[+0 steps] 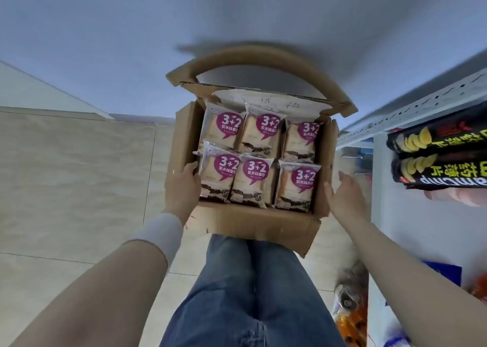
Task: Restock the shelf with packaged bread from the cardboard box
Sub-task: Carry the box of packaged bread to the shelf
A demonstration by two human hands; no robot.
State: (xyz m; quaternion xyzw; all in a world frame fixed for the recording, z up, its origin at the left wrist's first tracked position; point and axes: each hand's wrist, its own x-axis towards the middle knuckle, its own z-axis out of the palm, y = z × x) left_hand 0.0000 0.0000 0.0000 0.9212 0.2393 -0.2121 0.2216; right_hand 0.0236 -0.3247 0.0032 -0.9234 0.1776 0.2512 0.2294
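Our left hand (184,185) grips the left wall of the cardboard box (250,222), thumb over its rim. Our right hand (342,196) lies flat with straight fingers against the right wall. Six packaged breads (253,183) fill the box in two rows of three. The shelf (421,104) stands to the right, holding black potato chip tubes (434,141).

Cardboard box (253,225) open at top; entry from above not blocked. Box filled wall to wall by six bread packets (250,180), packed edge to edge in two rows of three. Far flap (263,61) raised behind back row. Left wall gripped by left hand (184,185), thumb inside rim. Right wall pressed by right hand (342,196). Shelf (421,101) close at right, occupied by two chip tubes (442,141). Open floor (66,175) seen at left.
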